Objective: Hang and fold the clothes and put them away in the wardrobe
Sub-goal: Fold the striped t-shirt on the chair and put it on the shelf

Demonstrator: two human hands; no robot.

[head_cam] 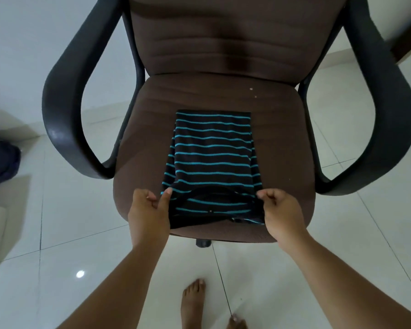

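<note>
Both hands pinch the near end of a striped shirt [212,160], one at each shoulder corner: the left hand [148,216] has its thumb laid along the fabric edge with the other fingers curled underneath, and the right hand [281,216] nips the opposite corner between thumb and bent fingers. Between them the round neckline lies face up, a small label showing inside it. The shirt is already narrowed into a long rectangle, sleeves tucked in, and it lies flat on the seat of an office chair [278,129], its far hem square to the backrest. The step in hand looks like the final fold, bringing the collar end over toward the hem. To do it well, the two corners should rise together and level, travel straight along the shirt's length, and land edge on edge, so the tucked sides do not slip out; a flat palm pass afterward would settle the crease. The knit looks soft and thin, black with narrow turquoise stripes that serve as handy alignment lines. The seat is brown woven cloth, slightly grippy by appearance, framed by curved black plastic armrests, above glossy pale floor tiles [57,233].
</note>
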